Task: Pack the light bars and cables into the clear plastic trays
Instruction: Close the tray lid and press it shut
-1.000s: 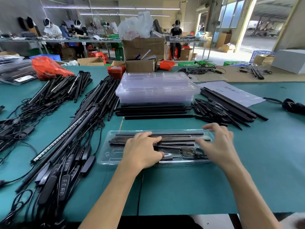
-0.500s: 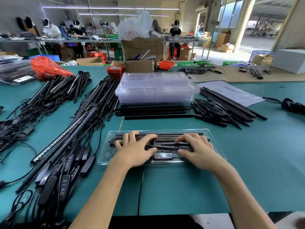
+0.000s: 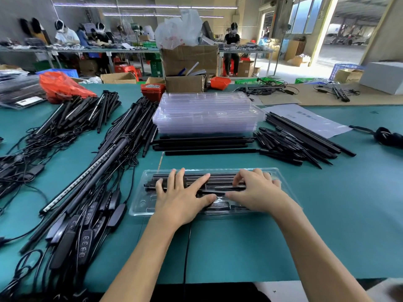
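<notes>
Worker's left hand [image 3: 183, 197] and right hand [image 3: 255, 192], fingers spread flat, gripping nothing, press black light bars [image 3: 220, 182] inside clear rectangular plastic tray [image 3: 141, 201] on green mat [image 3: 327, 214]. Stack of empty clear trays [image 3: 207, 114] at 12 o'clock; loose cabled bars [image 3: 87, 182] at 9 o'clock.

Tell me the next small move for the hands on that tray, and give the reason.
Probably press down evenly: the left hand and right hand lie flat on the clear plastic tray, with the black light bars beneath the fingers, so seating the parts seems next.
</notes>
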The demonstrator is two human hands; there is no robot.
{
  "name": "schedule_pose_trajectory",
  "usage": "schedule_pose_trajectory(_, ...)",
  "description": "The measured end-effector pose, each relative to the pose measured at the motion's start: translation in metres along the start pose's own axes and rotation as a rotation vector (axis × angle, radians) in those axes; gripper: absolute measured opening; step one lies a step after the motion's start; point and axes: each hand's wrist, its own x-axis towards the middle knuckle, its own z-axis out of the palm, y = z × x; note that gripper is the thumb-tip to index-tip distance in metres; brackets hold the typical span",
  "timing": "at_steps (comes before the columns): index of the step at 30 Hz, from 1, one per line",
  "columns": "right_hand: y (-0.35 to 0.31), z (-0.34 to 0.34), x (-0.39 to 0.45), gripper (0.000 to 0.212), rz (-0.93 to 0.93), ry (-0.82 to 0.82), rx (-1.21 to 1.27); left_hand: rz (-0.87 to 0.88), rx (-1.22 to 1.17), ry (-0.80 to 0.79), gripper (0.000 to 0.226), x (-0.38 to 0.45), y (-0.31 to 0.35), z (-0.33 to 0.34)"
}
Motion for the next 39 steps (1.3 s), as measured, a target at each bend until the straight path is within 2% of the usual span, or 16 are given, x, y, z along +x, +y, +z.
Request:
schedule_pose_trajectory(3,-0.019,0.002,0.008,0.066,-0.01,0.019,-0.086,-0.007,0.004,0.005,0.065,0.001,0.0,0.003)
schedule_pose_trajectory(8,-0.028,0.001,0.02,0.076,-0.019,-0.092,-0.05,-0.005,0.006,0.092,0.054,0.001,0.001,0.012)
schedule_pose_trajectory(20,-0.027,-0.01,0.029,0.079,0.034,-0.203,-0.097,-0.022,-0.027,0.253,0.055,-0.002,0.012,0.021)
schedule_pose_trajectory(25,-0.016,-0.018,0.029,0.081,0.052,-0.242,-0.111,0.0,-0.024,0.265,0.055,0.003,0.022,0.023)
schedule_pose_trajectory(33,-0.026,-0.011,0.033,0.091,0.101,-0.222,-0.143,-0.006,0.037,0.323,0.055,0.002,0.02,0.027)
schedule_pose_trajectory(39,-0.03,-0.006,0.032,0.09,0.112,-0.189,-0.193,-0.01,0.045,0.332,0.055,0.0,0.021,0.028)
